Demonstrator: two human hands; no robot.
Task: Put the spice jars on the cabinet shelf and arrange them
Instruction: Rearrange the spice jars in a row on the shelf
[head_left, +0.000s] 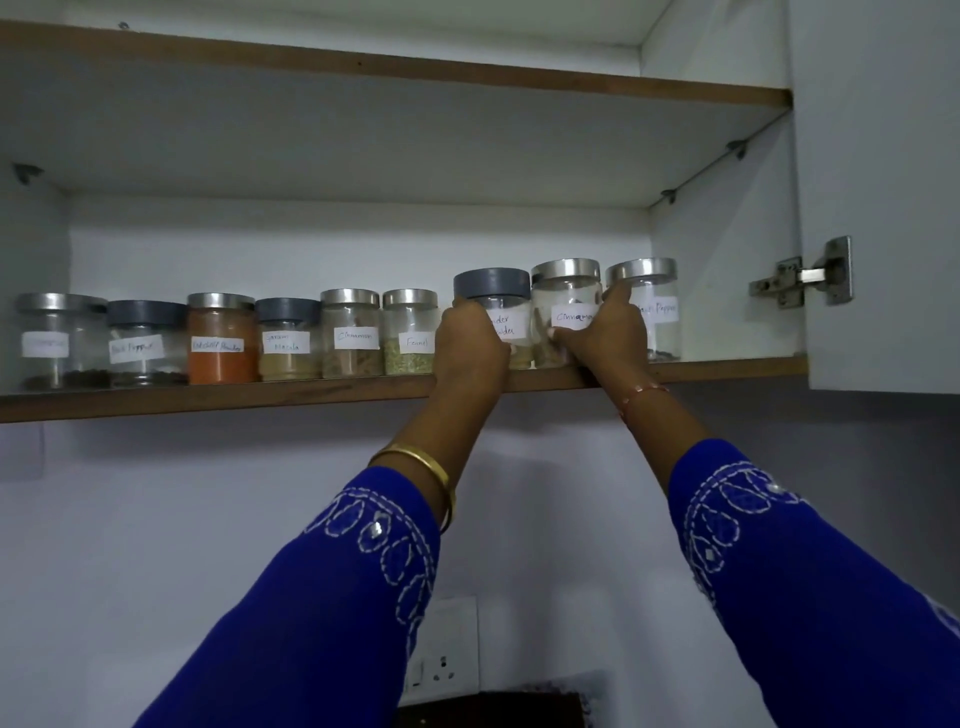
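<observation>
Her left hand (470, 345) wraps the grey-lidded clear glass jar (496, 317); right hand (605, 335) cups the steel-lidded cinnamon jar (566, 312). Smooth, breakable glass; best gripped around the body.

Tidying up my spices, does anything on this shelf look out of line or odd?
The three right-hand jars, grey-lidded, cinnamon and pepper, sit forward of the row. Nothing is spilled or tipped.
</observation>
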